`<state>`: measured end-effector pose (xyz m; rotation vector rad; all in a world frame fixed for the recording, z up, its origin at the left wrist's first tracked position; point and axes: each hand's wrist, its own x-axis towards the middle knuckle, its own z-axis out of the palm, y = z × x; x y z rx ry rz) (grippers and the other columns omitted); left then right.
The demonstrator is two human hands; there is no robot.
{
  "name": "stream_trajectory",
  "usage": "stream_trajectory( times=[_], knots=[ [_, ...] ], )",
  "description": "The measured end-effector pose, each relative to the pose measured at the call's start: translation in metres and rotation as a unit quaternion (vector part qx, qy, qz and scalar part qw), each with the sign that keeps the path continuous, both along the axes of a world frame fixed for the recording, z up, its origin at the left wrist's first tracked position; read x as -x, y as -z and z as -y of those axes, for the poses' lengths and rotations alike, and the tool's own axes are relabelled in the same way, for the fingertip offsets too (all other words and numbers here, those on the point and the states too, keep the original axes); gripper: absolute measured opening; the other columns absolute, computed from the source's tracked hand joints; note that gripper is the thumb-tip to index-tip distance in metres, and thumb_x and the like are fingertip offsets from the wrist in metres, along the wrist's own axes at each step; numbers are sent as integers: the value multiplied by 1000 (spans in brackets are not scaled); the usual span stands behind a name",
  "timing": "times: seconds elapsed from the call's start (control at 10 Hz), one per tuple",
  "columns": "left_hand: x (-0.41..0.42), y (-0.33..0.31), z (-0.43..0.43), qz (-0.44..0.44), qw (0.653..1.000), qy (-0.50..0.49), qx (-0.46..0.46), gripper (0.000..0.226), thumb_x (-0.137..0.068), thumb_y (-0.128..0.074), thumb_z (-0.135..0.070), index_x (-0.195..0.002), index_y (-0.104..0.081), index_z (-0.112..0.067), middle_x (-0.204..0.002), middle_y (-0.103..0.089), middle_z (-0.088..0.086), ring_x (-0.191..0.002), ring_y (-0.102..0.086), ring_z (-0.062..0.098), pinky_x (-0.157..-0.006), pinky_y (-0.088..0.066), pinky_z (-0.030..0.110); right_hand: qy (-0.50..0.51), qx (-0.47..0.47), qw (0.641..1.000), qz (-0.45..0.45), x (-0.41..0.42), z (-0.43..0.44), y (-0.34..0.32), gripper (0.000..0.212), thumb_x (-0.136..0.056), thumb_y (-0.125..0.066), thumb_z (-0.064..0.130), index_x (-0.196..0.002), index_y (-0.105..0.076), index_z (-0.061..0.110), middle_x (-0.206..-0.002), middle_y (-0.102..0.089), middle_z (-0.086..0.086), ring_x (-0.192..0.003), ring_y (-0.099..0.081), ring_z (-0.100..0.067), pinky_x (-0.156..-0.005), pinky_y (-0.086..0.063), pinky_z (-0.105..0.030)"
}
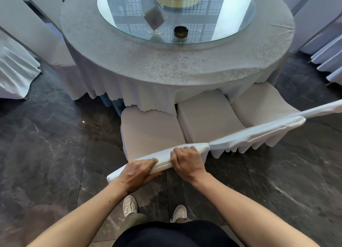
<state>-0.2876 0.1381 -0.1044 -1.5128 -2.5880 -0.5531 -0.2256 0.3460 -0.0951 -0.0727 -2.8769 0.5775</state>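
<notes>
A chair in a white cover stands right in front of me, its seat tucked partly under the round table. My left hand grips the top edge of its backrest near the left end, thumb underneath. My right hand grips the same top edge near the right end, fingers curled over it. Both arms reach forward from below.
Two more white-covered chairs stand side by side to the right. A glass turntable on the table carries a dark ashtray and a clear card stand. Further covered chairs flank both sides. The floor is dark marble.
</notes>
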Motion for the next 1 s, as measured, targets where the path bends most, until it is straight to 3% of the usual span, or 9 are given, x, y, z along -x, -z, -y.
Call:
stream_trajectory(
  times=[0.3, 0.4, 0.6, 0.7, 0.8, 1.0],
  knots=[
    [-6, -6, 4, 16, 1000, 4, 26, 45, -97, -32, -58, -102, -52, -18, -75, -65, -1, -58, -61, 20, -48, -46, 31, 8, -15, 1000, 10, -8, 8, -2, 33, -94, -34, 30, -67, -49, 19, -61, -61, -3, -56, -54, -27, -63, -46, -38],
    [-8, -12, 3, 40, 998, -8, 47, 51, -95, -29, -62, -114, -51, -20, -86, -68, 1, -65, -63, 22, -54, -48, 31, 14, 0, 999, 32, -13, 8, -4, 37, -98, -29, 32, -75, -53, 18, -69, -61, -2, -64, -54, -25, -71, -46, -39],
    [-19, -20, 1, 153, 981, -71, 95, 64, -90, -24, -68, -142, -30, -31, -112, -65, 2, -90, -63, 21, -76, -44, 31, -16, 22, 997, 69, -19, 2, -10, 45, -98, -22, 38, -93, -61, 16, -90, -66, -4, -85, -57, -25, -87, -45, -40],
    [-24, -24, -2, 153, 981, -78, 94, 58, -94, -27, -62, -142, -30, -30, -117, -63, 3, -96, -62, 22, -79, -44, 33, -4, 36, 995, 88, -22, 2, -17, 42, -100, -26, 38, -99, -61, 15, -100, -67, -5, -94, -57, -25, -92, -43, -40],
    [-26, -32, -7, 164, 980, -58, 92, 55, -96, -25, -59, -142, -33, -28, -127, -58, 2, -105, -60, 19, -85, -45, 32, 26, 61, 990, 121, -34, 4, -29, 39, -102, -35, 37, -122, -57, 13, -121, -63, -8, -114, -54, -25, -101, -41, -40],
    [-23, -55, -33, 132, 991, 25, 23, 59, -96, -24, -57, -135, -47, -20, -130, -57, 4, -114, -55, 21, -93, -44, 36, 134, 88, 983, 94, -52, 5, -64, 44, -101, -39, 36, -138, -44, 13, -138, -51, -9, -124, -47, -26, -98, -40, -40]
  ],
)
